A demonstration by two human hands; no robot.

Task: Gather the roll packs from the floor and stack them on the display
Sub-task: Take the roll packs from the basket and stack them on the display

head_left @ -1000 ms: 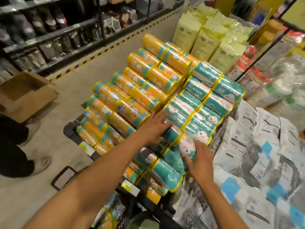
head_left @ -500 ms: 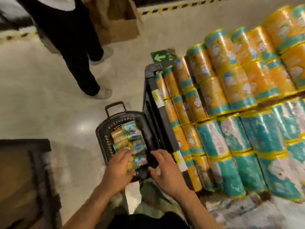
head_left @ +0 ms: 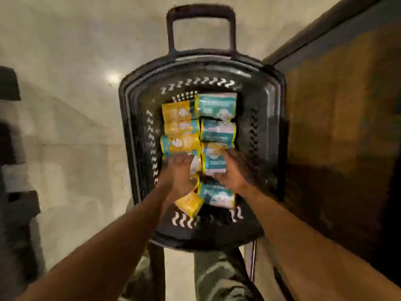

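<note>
Where the left hand (head_left: 178,170) and the right hand (head_left: 233,170) reach down into the black basket (head_left: 129,127) standing on the floor (head_left: 65,61), the roll packs (head_left: 217,131) lie in two rows inside it, mostly yellow on the left and teal on the right. The right hand curls thumb and fingers round a teal pack (head_left: 213,165) in the nearer half of the right row. The left hand lies on the neighbouring pack, but blur hides whether it clasps that pack or merely rests there. A yellow pack (head_left: 189,203) sits tilted beneath the left wrist. The packs appear light and soft: film-wrapped rolls that yield under pressure and may slip from a loose hold. Each is probably best taken across its middle, fingers over one long side and thumb against the other, not by the slack wrap ends. Compared with half a second earlier, the stocked display is out of sight, the basket fills the centre with its handle (head_left: 200,11) uppermost, and both hands sit deeper among the packs.
</note>
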